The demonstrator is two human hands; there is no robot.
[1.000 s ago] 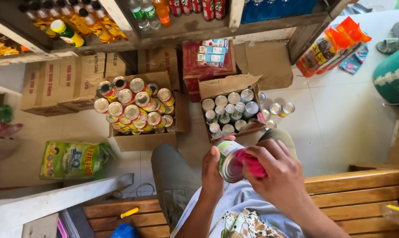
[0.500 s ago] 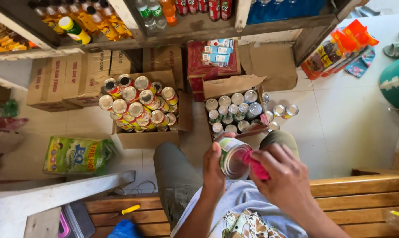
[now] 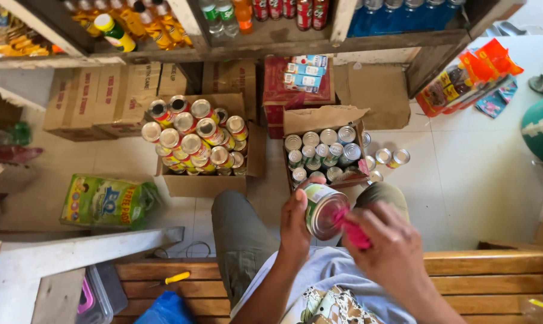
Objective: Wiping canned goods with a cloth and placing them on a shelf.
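Below the shelves, at the far left of the floor, a green and yellow bag [image 3: 106, 201] lies flat on the pale tiles, with brown cartons [image 3: 97, 99] standing against the wall behind it. Just right of the bag sits an open cardboard box [image 3: 202, 183] heaped with red and yellow labelled cans [image 3: 193, 141], stacked above its rim. Nearer the person, a yellow-handled tool [image 3: 177, 277] rests on the wooden bench [image 3: 493, 273] on which the person sits. Over the lap, between the knees, the left hand [image 3: 295, 225] holds a tin can [image 3: 323, 209] tipped on its side, its silver end facing right; the left fingers [image 3: 303, 183] are wrapped round the can's green-labelled body. The right hand [image 3: 388, 249] is just beside it, its fingers [image 3: 376, 223] clenched on a pink cloth [image 3: 354, 234] that presses against the can's silver end. Behind the hands, a second open box [image 3: 322, 120] holds silver-topped cans [image 3: 322, 150] standing upright in rows, and a few loose cans [image 3: 391, 159] stand on the tiles just to its right. A red carton [image 3: 295, 81] stands behind that box. Farther right, orange and red packets [image 3: 466, 75] lie on the floor, and a green rounded thing [image 3: 541, 129] is cut off by the right edge
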